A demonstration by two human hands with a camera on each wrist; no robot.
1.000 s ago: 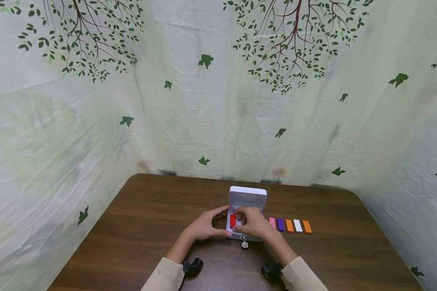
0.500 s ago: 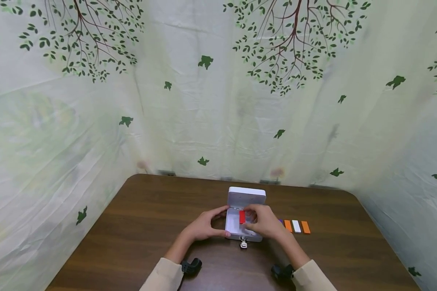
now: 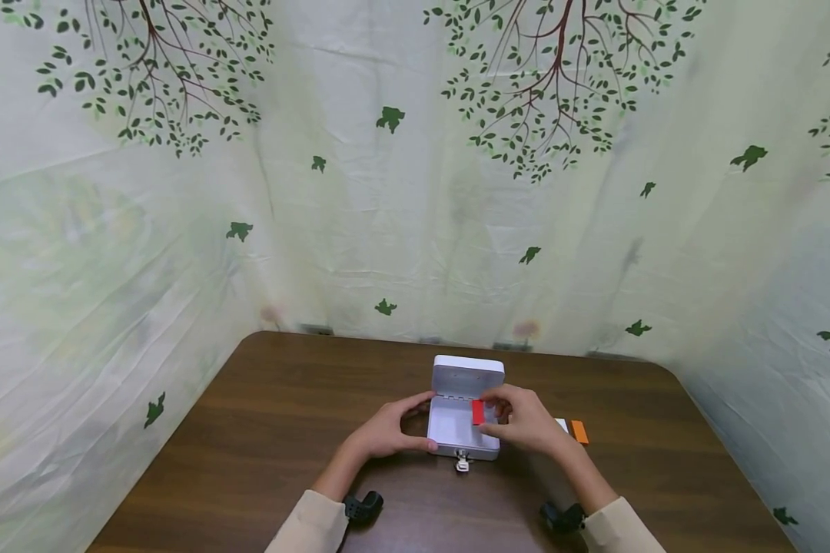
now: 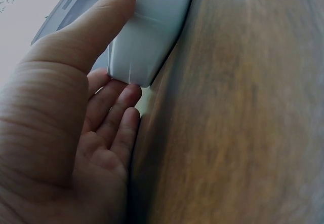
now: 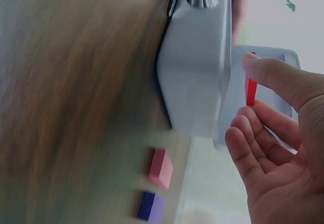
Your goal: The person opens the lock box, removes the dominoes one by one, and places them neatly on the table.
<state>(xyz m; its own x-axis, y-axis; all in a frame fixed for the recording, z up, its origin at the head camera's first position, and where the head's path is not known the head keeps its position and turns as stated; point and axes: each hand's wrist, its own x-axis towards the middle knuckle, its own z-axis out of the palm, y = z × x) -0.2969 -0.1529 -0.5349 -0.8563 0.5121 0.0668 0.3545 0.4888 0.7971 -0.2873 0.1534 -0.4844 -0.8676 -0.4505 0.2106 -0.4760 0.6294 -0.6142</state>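
A white hinged box [image 3: 449, 426] stands with its lid [image 3: 467, 376] raised and a metal clasp [image 3: 462, 464] hanging at its front. My left hand [image 3: 382, 432] holds the box's left end, thumb at the front corner and a finger at the back corner. From the left wrist, the thumb lies along the box wall [image 4: 152, 36] with the other fingers by its end. Between thumb and fingertips my right hand [image 3: 528, 421] pinches a thin red block [image 3: 478, 412], upright over the right part of the box. The right wrist view shows the red block [image 5: 251, 89] above the rim.
Right of the box, an orange block [image 3: 579, 432] and a white block [image 3: 562, 423] show past the right hand. A pink block [image 5: 161, 168] and a purple block [image 5: 151, 207] appear in the right wrist view. All lie on a brown wooden table [image 3: 304, 384] before a leaf-print curtain [image 3: 360, 230].
My right hand has carried the red block rightward across the box, from its left part to its right part, now covering more of the block row. My left hand has stayed on the box.
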